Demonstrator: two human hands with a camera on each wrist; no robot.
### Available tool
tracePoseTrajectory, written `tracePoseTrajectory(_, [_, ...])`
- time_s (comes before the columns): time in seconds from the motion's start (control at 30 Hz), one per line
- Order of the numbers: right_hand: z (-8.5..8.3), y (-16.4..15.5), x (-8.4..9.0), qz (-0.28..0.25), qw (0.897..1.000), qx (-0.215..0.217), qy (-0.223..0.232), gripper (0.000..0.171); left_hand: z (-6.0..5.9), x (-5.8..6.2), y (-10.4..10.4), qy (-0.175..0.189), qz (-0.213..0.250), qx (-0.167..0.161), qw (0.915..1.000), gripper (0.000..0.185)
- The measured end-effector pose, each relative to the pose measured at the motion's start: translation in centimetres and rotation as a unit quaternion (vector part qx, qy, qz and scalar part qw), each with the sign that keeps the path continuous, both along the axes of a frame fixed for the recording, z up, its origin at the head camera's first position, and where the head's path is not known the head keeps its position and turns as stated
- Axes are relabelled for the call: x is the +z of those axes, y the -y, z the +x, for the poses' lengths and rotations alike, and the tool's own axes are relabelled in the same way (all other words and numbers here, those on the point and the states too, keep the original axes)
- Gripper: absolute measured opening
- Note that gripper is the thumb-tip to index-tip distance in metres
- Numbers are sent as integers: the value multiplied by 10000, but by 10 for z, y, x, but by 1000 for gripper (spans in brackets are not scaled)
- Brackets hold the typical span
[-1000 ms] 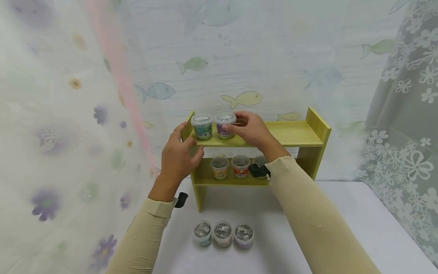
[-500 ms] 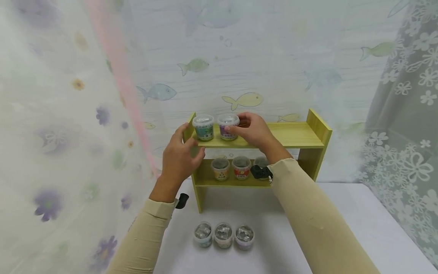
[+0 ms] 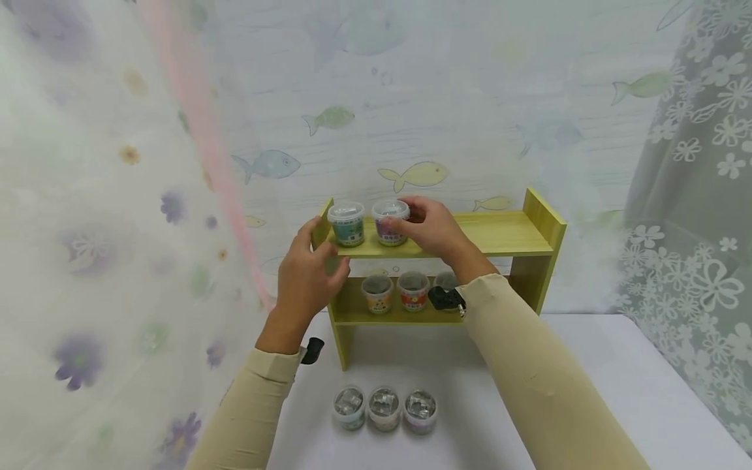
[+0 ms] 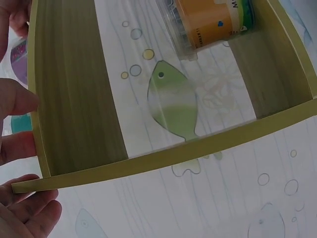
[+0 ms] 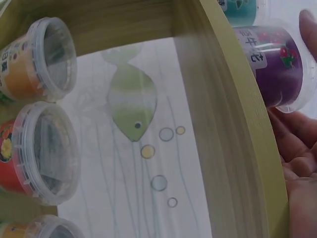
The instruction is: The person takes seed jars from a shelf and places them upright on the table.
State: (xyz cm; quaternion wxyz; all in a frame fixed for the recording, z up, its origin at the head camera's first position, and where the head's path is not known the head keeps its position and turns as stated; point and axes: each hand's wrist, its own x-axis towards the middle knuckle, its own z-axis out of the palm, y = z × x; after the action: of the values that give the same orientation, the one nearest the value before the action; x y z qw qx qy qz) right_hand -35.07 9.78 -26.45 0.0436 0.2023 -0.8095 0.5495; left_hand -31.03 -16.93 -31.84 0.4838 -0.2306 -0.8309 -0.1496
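Observation:
A yellow-green wooden shelf point(image 3: 505, 232) stands on the white table. On its top board a teal-labelled cup point(image 3: 348, 223) and a purple-labelled cup point(image 3: 390, 222) stand side by side at the left end. My right hand point(image 3: 431, 225) grips the purple cup point(image 5: 277, 64), with its fingers curled round the cup's right side. My left hand point(image 3: 307, 274) holds the shelf's left end, fingers point(image 4: 17, 146) against the side panel point(image 4: 69, 84).
An orange cup point(image 3: 378, 293), a red cup point(image 3: 414, 290) and a third cup point(image 3: 444, 279), partly hidden by my wrist, stand on the lower board. Three clear-lidded cups point(image 3: 384, 409) line up on the table point(image 3: 617, 365) in front. Curtains hang at both sides.
Both hands keep their holds and the purple cup stays beside the teal one. Only the view has shifted slightly.

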Motion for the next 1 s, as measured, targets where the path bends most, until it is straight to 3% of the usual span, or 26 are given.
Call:
tracePoseTrajectory(0.23, [1,-3,0,-120,9998,39,155,72,0,-1,-1,59,5,47,10000,22])
tracePoseTrajectory(0.43, [4,-4,6,92,9998,-44,166,70,3,0,-3,146,-5,145,9998,24])
tracePoseTrajectory(0.73, [7,-4,12,547,9984,-108,-83,69,4,4,-2,192,-138,346,9991,26])
tracePoseTrajectory(1.0, [14,-12,13,764,9967,-80,-262,62,4,4,-2,243,-140,335,9990,25])
